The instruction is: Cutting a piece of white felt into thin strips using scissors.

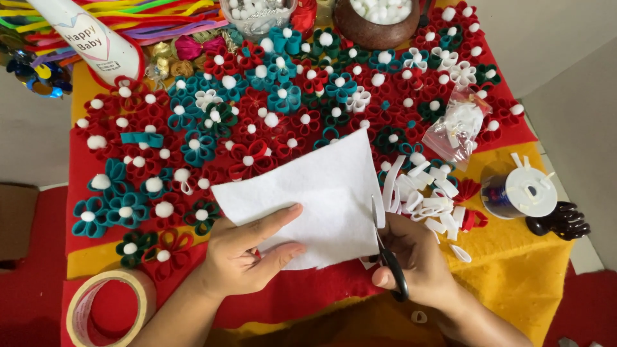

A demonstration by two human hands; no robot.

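Observation:
My left hand [247,250] pinches the near edge of a white felt sheet [315,193], thumb on top. My right hand [418,260] grips black-handled scissors [385,247], whose blades point away from me along the sheet's right edge. Several cut white felt strips [421,193] lie just beyond the scissors, some folded into loops. The table [514,270] under them is covered in red and yellow cloth.
Many red, teal and green felt flowers [257,115] with white pompom centres fill the table. A tape roll [106,308] sits near left, a spool [520,193] and dark clip [559,222] right, a plastic bag [456,128], bowls of pompoms [376,16] at the back.

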